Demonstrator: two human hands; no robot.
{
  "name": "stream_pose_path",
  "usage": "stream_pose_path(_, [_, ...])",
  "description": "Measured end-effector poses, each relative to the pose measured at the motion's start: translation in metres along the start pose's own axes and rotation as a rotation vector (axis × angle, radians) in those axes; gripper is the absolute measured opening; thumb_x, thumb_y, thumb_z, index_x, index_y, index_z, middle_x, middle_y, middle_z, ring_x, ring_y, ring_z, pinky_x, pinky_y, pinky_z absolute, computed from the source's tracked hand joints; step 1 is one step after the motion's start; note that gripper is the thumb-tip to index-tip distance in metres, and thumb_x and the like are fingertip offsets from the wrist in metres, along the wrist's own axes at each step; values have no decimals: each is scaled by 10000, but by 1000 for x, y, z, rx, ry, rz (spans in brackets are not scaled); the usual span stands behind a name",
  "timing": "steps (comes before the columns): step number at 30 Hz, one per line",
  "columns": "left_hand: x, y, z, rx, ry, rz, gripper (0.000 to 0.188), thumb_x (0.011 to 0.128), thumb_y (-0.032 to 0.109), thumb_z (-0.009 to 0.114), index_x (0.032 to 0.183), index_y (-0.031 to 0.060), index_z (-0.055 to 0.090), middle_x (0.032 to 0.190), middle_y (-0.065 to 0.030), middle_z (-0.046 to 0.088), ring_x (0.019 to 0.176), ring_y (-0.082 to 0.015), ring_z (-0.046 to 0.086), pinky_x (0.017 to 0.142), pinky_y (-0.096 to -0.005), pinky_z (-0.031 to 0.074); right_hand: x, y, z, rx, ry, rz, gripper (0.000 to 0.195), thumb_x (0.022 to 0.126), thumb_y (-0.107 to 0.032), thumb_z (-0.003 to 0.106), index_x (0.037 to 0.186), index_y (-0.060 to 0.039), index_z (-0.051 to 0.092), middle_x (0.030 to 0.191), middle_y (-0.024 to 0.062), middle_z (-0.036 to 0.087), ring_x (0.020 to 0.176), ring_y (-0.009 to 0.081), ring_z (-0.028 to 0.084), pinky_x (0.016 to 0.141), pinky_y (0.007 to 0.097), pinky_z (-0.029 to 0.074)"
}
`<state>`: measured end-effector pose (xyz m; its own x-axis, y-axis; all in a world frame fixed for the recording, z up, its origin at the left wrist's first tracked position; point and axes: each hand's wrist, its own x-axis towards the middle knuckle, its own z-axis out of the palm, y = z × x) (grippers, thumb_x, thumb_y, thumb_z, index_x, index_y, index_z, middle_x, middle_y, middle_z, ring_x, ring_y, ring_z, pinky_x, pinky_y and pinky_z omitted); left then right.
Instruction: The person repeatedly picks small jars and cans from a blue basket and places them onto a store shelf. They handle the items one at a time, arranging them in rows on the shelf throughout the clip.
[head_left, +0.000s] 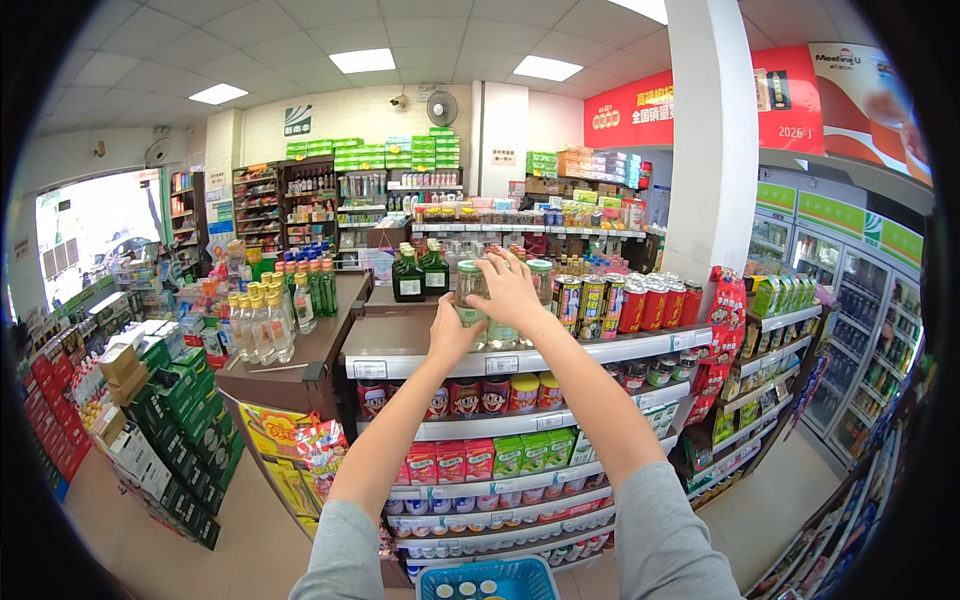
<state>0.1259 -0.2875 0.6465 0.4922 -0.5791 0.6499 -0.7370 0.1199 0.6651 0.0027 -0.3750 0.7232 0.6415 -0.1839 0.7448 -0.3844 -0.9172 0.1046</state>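
Note:
On the top shelf in front of me stands a clear glass jar with a green lid (470, 279). My left hand (451, 330) is curled around the jar's lower left side. My right hand (514, 289) reaches in from the right, thumb across the jar's front and fingers spread near its lid; whether it grips the jar cannot be told. A second green-lidded jar (539, 268) is partly covered by that hand. More clear glass shows below my right palm. Dark green bottles (409, 277) stand behind, to the left of the jars.
Tall cans (591, 304) and red cans (660, 306) line the shelf on the right. Clear bottles with gold caps (259, 326) stand on the left counter. Lower shelves hold canisters (495, 395) and small cartons (465, 461). A blue plastic basket (487, 571) sits below me. A white pillar (701, 150) rises at right.

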Motion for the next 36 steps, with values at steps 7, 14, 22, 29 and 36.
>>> stream_pose_path(7, [3, -7, 4, 2, -21, -39, 870, 743, 317, 876, 1385, 3, 382, 1266, -228, 637, 1183, -389, 626, 977, -452, 504, 5, -4, 7, 90, 182, -72, 547, 837, -390, 762, 1220, -65, 546, 1229, 170, 632, 1305, 404, 467, 1086, 558, 322])
stream_pose_path(14, [-6, -5, 3, 8, 81, 68, 797, 735, 344, 880, 1326, 12, 459, 1189, -216, 677, 1104, -390, 665, 925, -477, 521, 1, -14, -2, 238, 252, -11, 452, 830, -363, 778, 1119, -76, 581, 1071, 105, 673, 1097, 318, 586, 988, 463, 380])
stream_pose_path(22, [-26, 10, -13, -38, 287, 252, 756, 743, 264, 883, 1341, 13, 495, 1139, -209, 688, 1010, -406, 691, 826, -459, 563, -18, -39, -33, 245, 456, -249, 459, 846, -275, 777, 1238, -71, 652, 1204, 98, 679, 1183, 311, 597, 1025, 448, 457])
stream_pose_path(29, [-77, 52, -46, -94, 227, 311, 750, 746, 287, 889, 1333, 5, 517, 1073, -203, 707, 960, -369, 719, 789, -418, 576, -48, -70, -84, 411, 500, -469, 329, 842, -57, 747, 1168, -46, 701, 1313, 97, 667, 1259, 298, 609, 1075, 461, 475])
stream_pose_path(36, [-185, 62, -42, -212, -83, 130, 750, 742, 280, 901, 1318, -19, 524, 1068, -193, 717, 997, -288, 737, 842, -376, 590, -140, -83, -92, 554, 357, -518, 246, 833, -38, 722, 1077, -9, 714, 1170, 115, 721, 1135, 283, 678, 1055, 474, 497])
